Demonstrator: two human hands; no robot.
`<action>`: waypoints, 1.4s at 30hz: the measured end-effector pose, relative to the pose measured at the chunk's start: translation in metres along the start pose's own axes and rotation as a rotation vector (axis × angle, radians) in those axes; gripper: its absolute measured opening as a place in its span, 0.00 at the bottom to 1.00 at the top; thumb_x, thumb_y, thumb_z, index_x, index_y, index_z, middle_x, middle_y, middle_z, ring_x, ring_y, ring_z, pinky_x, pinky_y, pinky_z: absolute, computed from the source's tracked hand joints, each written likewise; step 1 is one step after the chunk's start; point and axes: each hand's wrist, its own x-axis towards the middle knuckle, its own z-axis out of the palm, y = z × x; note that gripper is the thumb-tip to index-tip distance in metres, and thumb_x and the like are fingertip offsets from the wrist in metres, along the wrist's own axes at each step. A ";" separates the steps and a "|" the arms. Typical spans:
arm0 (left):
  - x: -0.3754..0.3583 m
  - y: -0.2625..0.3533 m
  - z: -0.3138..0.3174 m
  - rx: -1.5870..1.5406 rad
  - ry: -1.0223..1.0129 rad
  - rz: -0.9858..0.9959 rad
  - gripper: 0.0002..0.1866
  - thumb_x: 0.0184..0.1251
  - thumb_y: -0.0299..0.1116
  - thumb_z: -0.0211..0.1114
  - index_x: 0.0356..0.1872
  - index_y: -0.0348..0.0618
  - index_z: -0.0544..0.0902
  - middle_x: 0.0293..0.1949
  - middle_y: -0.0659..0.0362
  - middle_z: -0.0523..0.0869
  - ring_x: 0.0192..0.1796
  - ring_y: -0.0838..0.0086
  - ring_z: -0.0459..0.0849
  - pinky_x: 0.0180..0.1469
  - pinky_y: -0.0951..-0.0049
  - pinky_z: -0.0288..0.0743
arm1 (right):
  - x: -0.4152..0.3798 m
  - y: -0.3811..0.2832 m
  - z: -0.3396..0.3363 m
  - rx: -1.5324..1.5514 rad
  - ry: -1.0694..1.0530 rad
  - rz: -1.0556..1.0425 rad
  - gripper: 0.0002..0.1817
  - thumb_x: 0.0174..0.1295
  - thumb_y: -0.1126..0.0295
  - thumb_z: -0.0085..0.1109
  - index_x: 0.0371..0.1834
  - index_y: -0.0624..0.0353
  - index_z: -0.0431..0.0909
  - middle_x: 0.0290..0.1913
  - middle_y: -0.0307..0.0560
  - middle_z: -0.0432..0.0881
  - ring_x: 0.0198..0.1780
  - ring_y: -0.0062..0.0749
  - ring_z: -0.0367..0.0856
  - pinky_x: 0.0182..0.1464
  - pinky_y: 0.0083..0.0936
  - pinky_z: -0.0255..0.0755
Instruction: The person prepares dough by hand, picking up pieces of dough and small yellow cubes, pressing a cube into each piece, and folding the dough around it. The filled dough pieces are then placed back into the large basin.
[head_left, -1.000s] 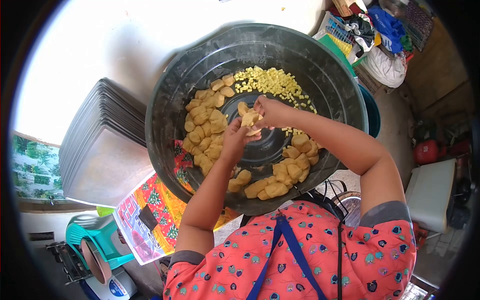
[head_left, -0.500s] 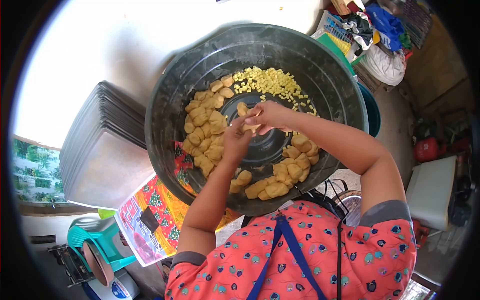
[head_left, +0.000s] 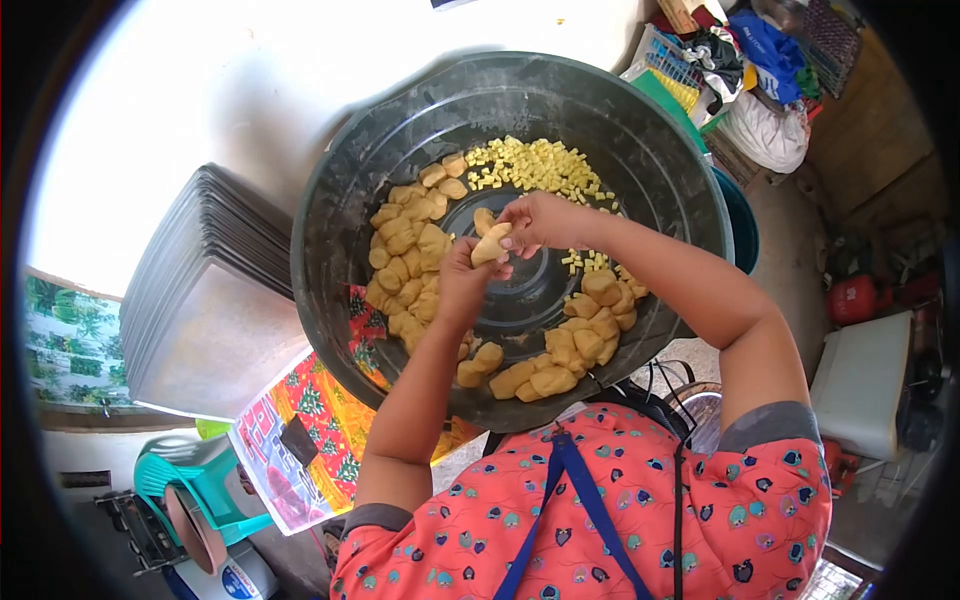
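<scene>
Over a large dark round basin [head_left: 640, 150], my left hand [head_left: 468, 283] and my right hand [head_left: 540, 222] hold a small oblong dough piece [head_left: 491, 244] between them, its lower end in my left fingers and its upper end in my right. Another dough piece [head_left: 484, 218] shows just behind it. Many dough lumps [head_left: 403, 235] line the basin's left side, and more dough lumps [head_left: 570, 345] lie along its near right side. Small pale yellow cubes [head_left: 535, 165] are spread at the far side, with a few more near my right forearm.
Stacked metal trays [head_left: 200, 300] stand left of the basin. A teal plastic stool [head_left: 225, 490] is at the lower left. At the upper right are a white sack [head_left: 768, 130] and a crate with cloths. A red tank [head_left: 853, 300] stands at the right.
The dough piece between my hands has turned more upright and shows more fully. My fingers have spread slightly apart around it.
</scene>
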 end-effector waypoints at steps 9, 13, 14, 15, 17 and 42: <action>-0.002 0.005 0.002 -0.230 -0.096 -0.091 0.15 0.64 0.30 0.63 0.49 0.36 0.73 0.40 0.56 0.83 0.37 0.74 0.83 0.42 0.74 0.79 | -0.005 -0.009 -0.004 -0.114 -0.043 0.063 0.17 0.60 0.69 0.58 0.49 0.69 0.75 0.35 0.46 0.82 0.30 0.26 0.81 0.36 0.20 0.77; -0.003 0.003 0.001 -0.104 -0.092 -0.081 0.16 0.64 0.31 0.63 0.48 0.35 0.73 0.39 0.55 0.83 0.36 0.74 0.83 0.41 0.73 0.79 | -0.005 -0.004 -0.004 -0.022 -0.084 0.057 0.18 0.61 0.64 0.61 0.47 0.68 0.76 0.34 0.47 0.82 0.29 0.27 0.80 0.35 0.22 0.78; -0.004 0.002 0.005 -0.102 -0.084 -0.095 0.15 0.64 0.31 0.63 0.48 0.35 0.73 0.39 0.54 0.83 0.36 0.74 0.83 0.41 0.73 0.78 | -0.005 -0.002 -0.005 -0.030 -0.090 0.057 0.19 0.61 0.63 0.61 0.48 0.68 0.76 0.35 0.48 0.81 0.29 0.27 0.80 0.35 0.22 0.78; -0.006 0.004 0.010 -0.099 -0.076 -0.109 0.15 0.64 0.31 0.63 0.47 0.35 0.73 0.38 0.54 0.83 0.36 0.74 0.83 0.41 0.73 0.78 | -0.006 -0.005 -0.006 -0.029 -0.063 0.085 0.19 0.61 0.63 0.61 0.47 0.68 0.76 0.34 0.48 0.81 0.29 0.27 0.80 0.35 0.22 0.78; -0.008 0.008 0.015 -0.086 -0.088 -0.084 0.14 0.63 0.30 0.63 0.46 0.35 0.74 0.38 0.54 0.83 0.36 0.75 0.84 0.41 0.74 0.78 | -0.009 -0.011 -0.007 -0.025 -0.012 0.144 0.19 0.62 0.61 0.61 0.46 0.68 0.76 0.33 0.47 0.81 0.30 0.27 0.80 0.34 0.21 0.78; -0.005 0.002 0.010 -0.321 -0.227 -0.093 0.29 0.64 0.41 0.64 0.62 0.40 0.65 0.49 0.51 0.81 0.48 0.68 0.82 0.52 0.66 0.74 | -0.011 -0.016 -0.008 -0.342 -0.012 -0.041 0.14 0.55 0.70 0.64 0.43 0.66 0.78 0.30 0.45 0.83 0.26 0.24 0.81 0.32 0.20 0.77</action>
